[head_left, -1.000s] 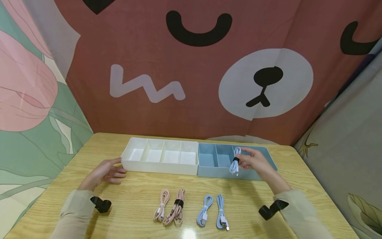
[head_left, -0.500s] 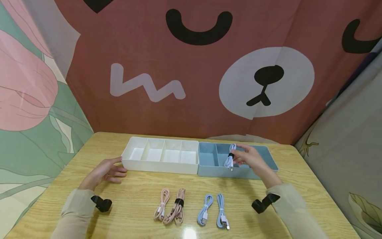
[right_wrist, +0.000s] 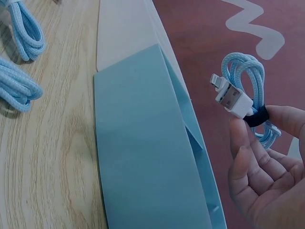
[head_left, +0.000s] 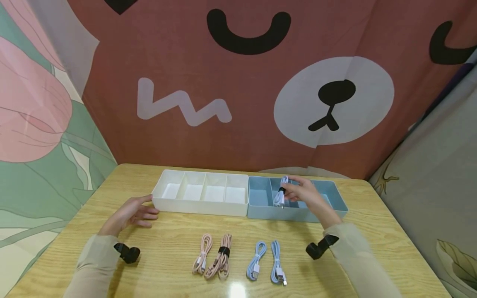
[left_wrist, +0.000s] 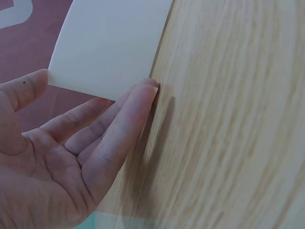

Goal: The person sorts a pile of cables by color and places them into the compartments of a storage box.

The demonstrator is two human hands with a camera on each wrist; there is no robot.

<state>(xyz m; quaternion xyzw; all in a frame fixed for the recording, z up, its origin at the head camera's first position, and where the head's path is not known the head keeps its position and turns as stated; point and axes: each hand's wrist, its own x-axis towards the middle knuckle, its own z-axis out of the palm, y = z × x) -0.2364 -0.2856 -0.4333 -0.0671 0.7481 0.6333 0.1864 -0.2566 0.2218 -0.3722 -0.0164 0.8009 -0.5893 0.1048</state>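
Note:
My right hand (head_left: 303,193) pinches a coiled light-blue charging cable (head_left: 280,194) by its black strap, over the second compartment of the blue divided box (head_left: 298,213). The right wrist view shows its white USB plug (right_wrist: 237,101) and a smaller metal connector beside it. My left hand (head_left: 131,213) rests its fairly straight fingertips against the left end of the white divided box (head_left: 199,207). In the left wrist view the thumb and fingers touch the edges of that white end wall (left_wrist: 112,47); nothing is held.
Two coiled blue cables (head_left: 257,260) lie on the wooden table (head_left: 164,256) in front of the blue box. Left of them are two pink-brown cable bundles (head_left: 220,258), one with a black strap. A printed curtain (head_left: 246,136) hangs behind the table.
My right hand has moved left with the blue cable, from over the third compartment of the blue box to over the second. The left hand stays at the white box.

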